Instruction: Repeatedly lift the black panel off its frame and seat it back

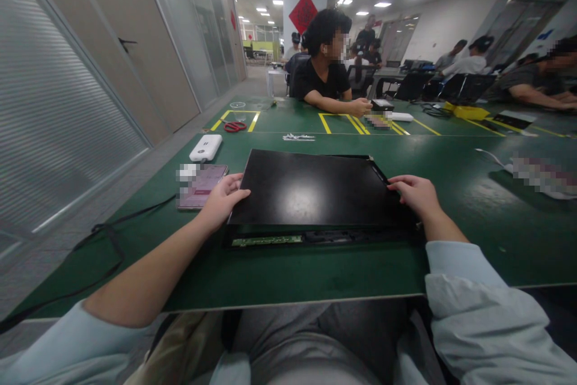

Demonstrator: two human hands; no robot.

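Between left hand (pixel 223 196) and right hand (pixel 417 196): glossy black flat panel (pixel 311 193), long axis running hand to hand, over black frame (pixel 351 237) on tabletop (pixel 315 277). Grasped at left end; at right end, hold on panel or frame impossible to tell.

Head-worn view, forward and down across table (pixel 324 280)

Black frame (pixel 342 236) mostly hidden beneath panel (pixel 306 190)
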